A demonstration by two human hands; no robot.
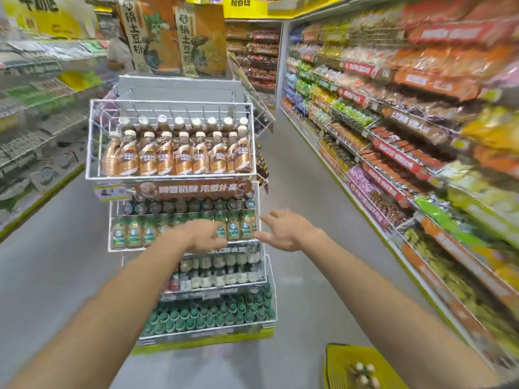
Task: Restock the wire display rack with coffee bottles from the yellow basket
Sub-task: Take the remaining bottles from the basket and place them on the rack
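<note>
A white wire display rack (pixel 171 103) stands in the aisle with several tiers. Its top tier holds orange-brown coffee bottles (pixel 165 157). The second tier holds green-labelled coffee bottles (pixel 134 231). My left hand (pixel 200 234) reaches in front of that tier's right half, fingers curled near a bottle; whether it grips one I cannot tell. My right hand (pixel 283 230) hovers open beside the tier's right edge, holding nothing. The yellow basket (pixel 337 363) sits on the floor at the lower right with a few white-capped bottles (pixel 363 373) inside.
Lower tiers carry dark and green-capped bottles (pixel 207 315). Stocked snack shelves (pixel 393 153) run along the right side of the aisle, and more shelving (pixel 36 122) lines the left. Orange poster boards (pixel 179 37) stand on top of the rack. A person (pixel 119 53) stands far behind.
</note>
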